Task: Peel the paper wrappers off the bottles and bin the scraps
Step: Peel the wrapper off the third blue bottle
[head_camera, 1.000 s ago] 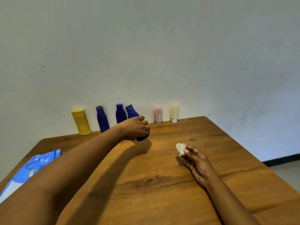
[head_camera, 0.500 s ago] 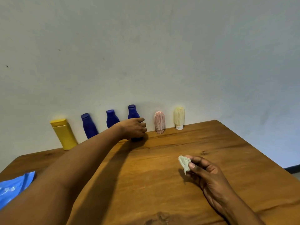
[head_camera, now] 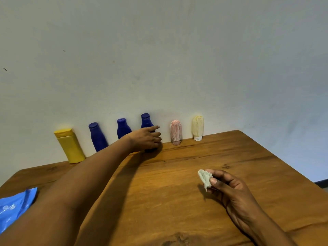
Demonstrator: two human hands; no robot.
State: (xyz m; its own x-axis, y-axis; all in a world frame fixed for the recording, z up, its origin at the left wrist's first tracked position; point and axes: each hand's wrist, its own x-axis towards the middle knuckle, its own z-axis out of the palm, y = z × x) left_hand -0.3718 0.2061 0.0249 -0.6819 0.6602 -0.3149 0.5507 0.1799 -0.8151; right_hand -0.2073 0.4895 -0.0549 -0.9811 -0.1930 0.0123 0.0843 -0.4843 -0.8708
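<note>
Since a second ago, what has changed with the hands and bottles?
The left hand has stood the tilted blue bottle upright in the row by the wall and still grips it. The right hand keeps pinching the paper scrap above the table. The other bottles haven't moved.

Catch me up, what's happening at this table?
A person is stripping wrappers off bottles lined up along the wall. The left hand is wrapped around the third blue bottle, which stands on the wooden table. The right hand pinches a crumpled paper scrap above the table. The pink bottle and cream bottle look still wrapped. No bin is in view.
</note>
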